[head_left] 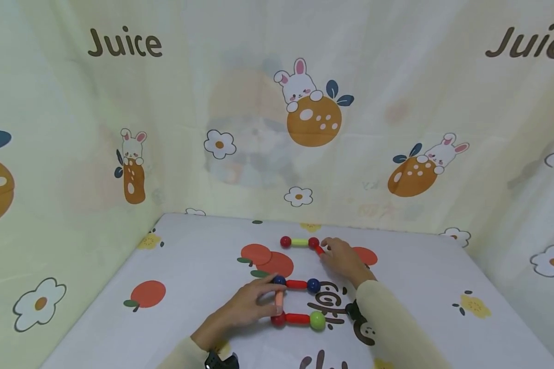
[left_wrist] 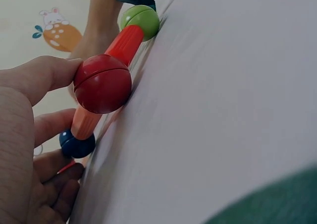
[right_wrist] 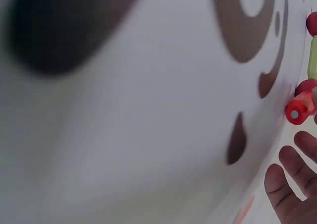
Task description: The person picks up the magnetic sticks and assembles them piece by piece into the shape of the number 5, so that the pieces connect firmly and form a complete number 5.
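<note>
My left hand [head_left: 246, 303] grips one side of a three-sided ball-and-stick frame on the table. Its thumb presses the red ball [left_wrist: 102, 84], while other fingers lie by the dark blue ball [left_wrist: 78, 143]; a salmon stick [head_left: 279, 301] joins these two. Two red sticks run right from that side, one to another blue ball [head_left: 313, 286], the other to a green ball [head_left: 317, 321]. Farther back, my right hand [head_left: 343, 259] pinches a short red stick [right_wrist: 298, 110] against a red ball [head_left: 314, 243]. A lime stick [head_left: 299, 242] links that ball to another red ball [head_left: 285, 242].
A white cloth printed with fruit and brown lettering covers the table [head_left: 203, 246]. Behind it and at both sides hangs a cream curtain [head_left: 184, 169] with rabbits, oranges and flowers. A dark wrist strap [head_left: 221, 360] shows at the left sleeve.
</note>
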Motion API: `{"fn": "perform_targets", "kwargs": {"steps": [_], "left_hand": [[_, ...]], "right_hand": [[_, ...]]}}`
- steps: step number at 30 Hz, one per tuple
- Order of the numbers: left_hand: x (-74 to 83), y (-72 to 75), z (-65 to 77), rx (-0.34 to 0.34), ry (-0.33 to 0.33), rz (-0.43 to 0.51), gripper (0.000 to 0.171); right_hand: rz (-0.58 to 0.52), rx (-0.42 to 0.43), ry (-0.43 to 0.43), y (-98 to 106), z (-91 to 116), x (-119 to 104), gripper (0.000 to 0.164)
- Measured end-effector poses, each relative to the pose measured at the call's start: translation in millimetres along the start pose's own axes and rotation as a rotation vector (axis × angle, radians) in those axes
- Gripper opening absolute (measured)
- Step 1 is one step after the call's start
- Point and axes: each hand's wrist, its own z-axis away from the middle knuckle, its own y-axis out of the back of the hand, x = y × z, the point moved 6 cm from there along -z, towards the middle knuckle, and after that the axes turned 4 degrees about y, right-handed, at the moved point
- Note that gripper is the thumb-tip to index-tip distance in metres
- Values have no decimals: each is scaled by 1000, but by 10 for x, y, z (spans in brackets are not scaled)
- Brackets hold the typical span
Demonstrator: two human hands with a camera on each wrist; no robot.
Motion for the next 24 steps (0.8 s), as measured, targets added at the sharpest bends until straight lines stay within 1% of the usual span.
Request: {"fn": "perform_targets", "kwargs": {"steps": [7,11,16,20,24], "left_hand": [[-3,1,-4,-3,5,-5,47],[-15,12,-5,2,12,-11,47],[-35,-12,-4,-7,19,-3,47],[-26,-17,-5,-7,17,0,46],[-8,-9,-6,-2,13,-6,46]], "right_hand": [[41,-82,92,-25,-25,-169,43],[72,-100,129,-54,-49,-218,40],[98,-115,125,-84,-50,-230,37],[99,-121,94,-95,-61,-219,33],[109,-123,84,-86,-77,-218,30]]}}
